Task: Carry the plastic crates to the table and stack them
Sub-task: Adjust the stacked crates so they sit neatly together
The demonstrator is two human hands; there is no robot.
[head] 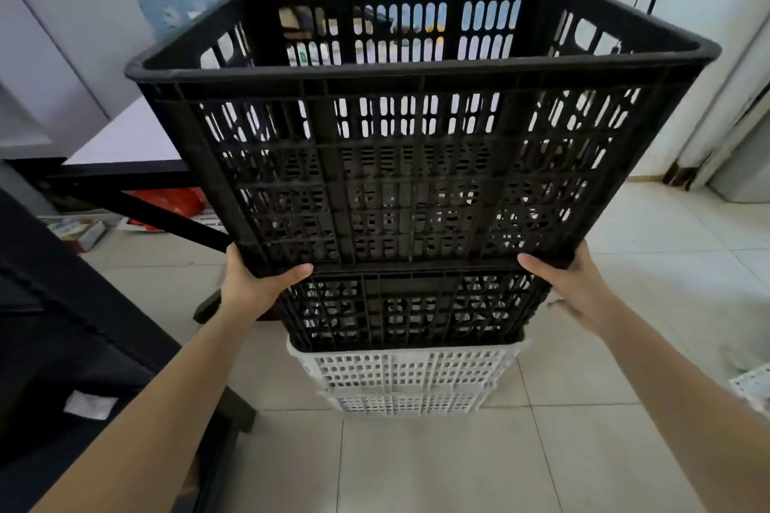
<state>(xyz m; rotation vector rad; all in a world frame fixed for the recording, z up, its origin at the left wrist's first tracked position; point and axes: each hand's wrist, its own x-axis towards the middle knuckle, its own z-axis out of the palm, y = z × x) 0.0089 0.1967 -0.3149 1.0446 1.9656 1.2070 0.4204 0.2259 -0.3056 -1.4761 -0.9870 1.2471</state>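
A large black slotted plastic crate (416, 162) fills the middle of the view, tilted with its open top facing away from me. My left hand (254, 283) grips its lower left corner and my right hand (579, 283) grips its lower right corner. Directly beneath it I see a second black crate (412, 308), and under that a white crate (412, 379) standing on the tiled floor. Whether the top crate still touches the one below is not visible. A table with a white top and black frame (129, 137) stands behind on the left.
A dark piece of furniture (62, 325) runs along the left near my arm. A red bag (175, 200) and papers lie under the table. White doors (708, 54) stand at the right, and a paper sheet (754, 387) lies on the floor there.
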